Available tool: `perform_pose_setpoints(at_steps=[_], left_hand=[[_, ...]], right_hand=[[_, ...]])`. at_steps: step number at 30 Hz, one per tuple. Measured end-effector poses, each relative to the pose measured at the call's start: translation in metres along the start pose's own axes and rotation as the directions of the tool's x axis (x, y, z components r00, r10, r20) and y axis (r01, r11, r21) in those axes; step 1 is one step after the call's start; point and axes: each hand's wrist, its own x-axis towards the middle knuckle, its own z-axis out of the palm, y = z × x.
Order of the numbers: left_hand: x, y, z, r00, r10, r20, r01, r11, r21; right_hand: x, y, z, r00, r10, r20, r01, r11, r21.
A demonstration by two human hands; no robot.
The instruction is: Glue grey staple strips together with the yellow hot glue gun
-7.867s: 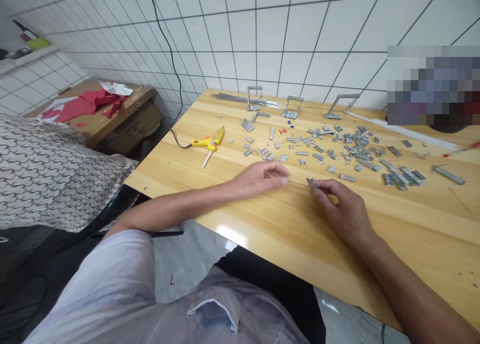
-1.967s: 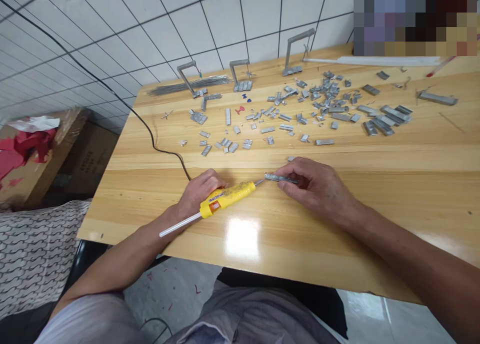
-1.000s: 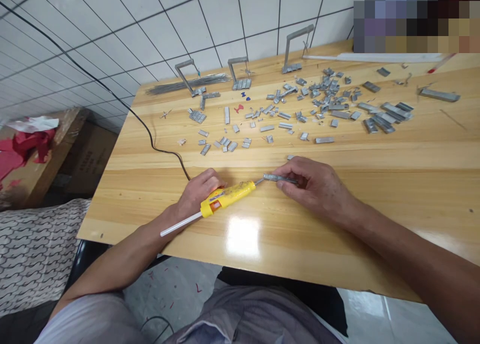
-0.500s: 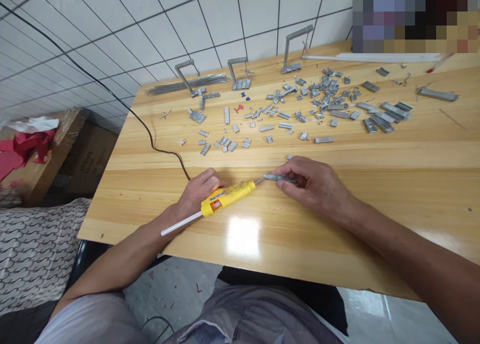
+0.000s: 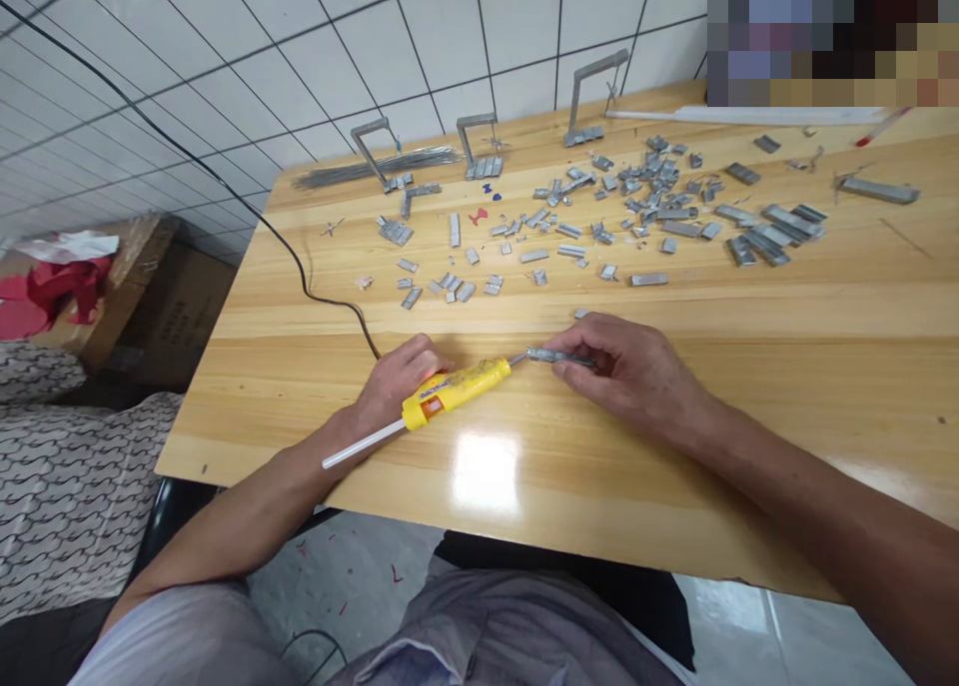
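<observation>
My left hand (image 5: 405,376) is closed round the handle of a yellow hot glue gun (image 5: 469,386), which lies on its side just above the table. A white glue stick (image 5: 364,445) sticks out of its back end. The metal nozzle points right and meets the near end of a slim grey metallic strip (image 5: 545,354). Between thumb and fingers, my right hand (image 5: 629,366) pinches that strip; its far end is hidden under the fingers. Close behind the right hand lies a small grey piece (image 5: 582,314).
Many grey metallic pieces (image 5: 651,182) are scattered over the wooden table (image 5: 300,416). Three angled grey stands (image 5: 575,102) rise along the tiled wall, near a bundle of thin wires (image 5: 322,177) and white sticks (image 5: 779,115). A black cord (image 5: 304,267) trails to the glue gun.
Both hands, the glue gun and the strip hold nearly the same places. The whole view has shifted very slightly.
</observation>
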Motion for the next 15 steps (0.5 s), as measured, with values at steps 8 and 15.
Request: perform_pose_setpoints(at_steps=[8, 15], left_hand=[[0.001, 0.0006, -0.0005, 0.999, 0.031, -0.019, -0.031, 1.0, -0.001], [-0.0016, 0.0006, -0.0005, 1.0, -0.002, 0.008, 0.002, 1.0, 0.019]], right_hand=[[-0.0006, -0.0011, -0.0001, 0.999, 0.051, -0.005, -0.051, 0.998, 0.031], [0.0, -0.0016, 0.0005, 0.999, 0.05, -0.004, -0.049, 0.998, 0.038]])
